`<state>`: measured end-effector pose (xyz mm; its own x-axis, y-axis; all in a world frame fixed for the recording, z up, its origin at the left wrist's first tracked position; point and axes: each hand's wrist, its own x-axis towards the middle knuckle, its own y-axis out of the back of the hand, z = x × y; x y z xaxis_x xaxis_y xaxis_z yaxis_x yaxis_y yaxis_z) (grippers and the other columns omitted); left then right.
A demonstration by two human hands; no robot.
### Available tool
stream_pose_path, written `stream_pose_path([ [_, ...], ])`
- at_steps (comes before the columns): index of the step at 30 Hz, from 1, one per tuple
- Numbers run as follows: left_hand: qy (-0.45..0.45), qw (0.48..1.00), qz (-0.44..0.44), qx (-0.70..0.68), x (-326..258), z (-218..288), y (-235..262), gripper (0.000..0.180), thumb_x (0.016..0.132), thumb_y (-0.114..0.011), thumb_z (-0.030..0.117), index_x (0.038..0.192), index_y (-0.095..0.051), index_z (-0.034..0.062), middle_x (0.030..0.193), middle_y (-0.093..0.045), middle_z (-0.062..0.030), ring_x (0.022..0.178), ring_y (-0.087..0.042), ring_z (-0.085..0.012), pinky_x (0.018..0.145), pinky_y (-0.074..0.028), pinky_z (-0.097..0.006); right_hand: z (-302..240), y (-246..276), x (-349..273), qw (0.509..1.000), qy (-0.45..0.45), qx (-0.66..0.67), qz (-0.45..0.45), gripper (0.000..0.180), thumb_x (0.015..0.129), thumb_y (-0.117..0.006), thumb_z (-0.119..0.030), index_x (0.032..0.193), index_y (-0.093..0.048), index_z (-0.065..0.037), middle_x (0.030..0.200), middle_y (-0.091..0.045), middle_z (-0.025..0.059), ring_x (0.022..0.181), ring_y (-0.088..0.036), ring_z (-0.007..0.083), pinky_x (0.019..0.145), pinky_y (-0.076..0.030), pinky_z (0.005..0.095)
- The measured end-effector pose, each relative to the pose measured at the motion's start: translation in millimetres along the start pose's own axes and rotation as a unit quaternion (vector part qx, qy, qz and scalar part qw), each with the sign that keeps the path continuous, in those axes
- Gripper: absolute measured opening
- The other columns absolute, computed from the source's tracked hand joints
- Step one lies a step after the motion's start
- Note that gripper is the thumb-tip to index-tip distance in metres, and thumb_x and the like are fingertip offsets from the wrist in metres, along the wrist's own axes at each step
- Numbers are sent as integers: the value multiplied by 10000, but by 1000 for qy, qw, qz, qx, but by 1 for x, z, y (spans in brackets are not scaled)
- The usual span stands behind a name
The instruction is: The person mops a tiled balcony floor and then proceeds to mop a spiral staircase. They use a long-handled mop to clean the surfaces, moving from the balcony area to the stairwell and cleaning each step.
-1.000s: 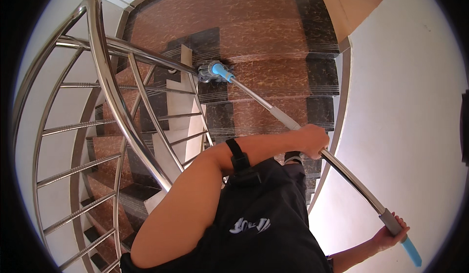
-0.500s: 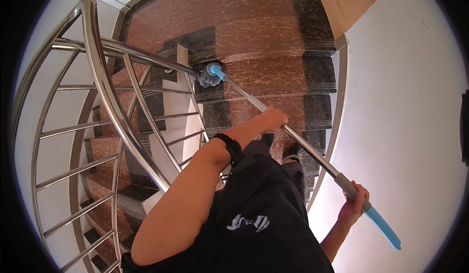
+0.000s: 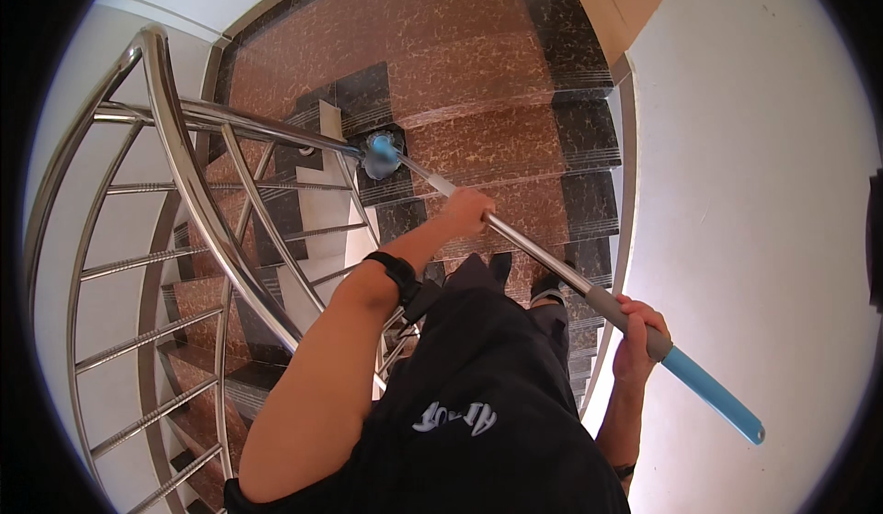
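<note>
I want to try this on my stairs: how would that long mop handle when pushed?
The mop pole looks like rigid metal, so it is probably stiff and fairly light. With left hand and right hand spread apart, the mop head likely steers easily, though smooth metal may be slippery.

The left hand (image 3: pixel 467 211) is stretched well forward, arm nearly straight, fingers curled shut around a pole (image 3: pixel 543 258). A black band (image 3: pixel 397 273) circles that wrist. The right hand (image 3: pixel 637 337) sits lower and closer to the body, elbow bent, fingers wrapped over the pole's grey grip, knuckles turned up. The two hands are well apart.
</note>
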<state>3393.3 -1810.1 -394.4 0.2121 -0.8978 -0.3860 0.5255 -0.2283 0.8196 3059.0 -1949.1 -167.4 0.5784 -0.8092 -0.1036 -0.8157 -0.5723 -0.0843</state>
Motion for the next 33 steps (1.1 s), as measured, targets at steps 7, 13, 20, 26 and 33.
stream_pose_path([
  [7, -40, 989, 144, -15, 4, 16, -6, 172, 632, -780, 148, 775, -698, 198, 770, -638, -10, 785, -626, -278, 841, -431, -457, -6, 36, -10, 999, 40, 7, -8, 157, 842, -693, -77, 966, -661, 14, 1011, -689, 181, 1052, -655, 361, 1003, -473, 512],
  [13, -62, 998, 19, 8, 44, 173, 31, 202, 650, -747, 174, 843, -735, 233, 812, -613, -25, 927, -610, -280, 846, -426, -523, -112, 102, -42, 980, 145, -122, 66, 535, 910, -574, -535, 1032, -650, -20, 1046, -659, 169, 1031, -645, 336, 1015, -465, 546],
  [20, -196, 948, 150, -200, 87, 262, 32, 139, 684, -770, 179, 766, -661, 152, 727, -627, -26, 756, -623, -238, 773, -394, -400, -184, 168, -75, 956, 222, -125, 146, 332, 949, -469, -378, 979, -636, -92, 954, -621, 103, 1023, -630, 277, 1054, -428, 551],
  [26, -77, 959, 228, -149, 52, 166, 18, 176, 626, -797, 159, 776, -706, 150, 767, -662, -54, 825, -635, -282, 817, -426, -417, -102, 116, 11, 974, 178, -62, 126, 277, 964, -461, -280, 848, -571, -54, 843, -589, 108, 878, -612, 252, 861, -510, 403],
  [33, 107, 961, 256, 13, -8, 27, 1, 146, 615, -811, 185, 707, -697, 180, 819, -637, -26, 983, -574, -279, 862, -423, -526, 2, 29, 30, 992, 74, 9, -104, 243, 929, -643, -261, 984, -634, -24, 1054, -669, 171, 1066, -633, 357, 1043, -429, 552],
])
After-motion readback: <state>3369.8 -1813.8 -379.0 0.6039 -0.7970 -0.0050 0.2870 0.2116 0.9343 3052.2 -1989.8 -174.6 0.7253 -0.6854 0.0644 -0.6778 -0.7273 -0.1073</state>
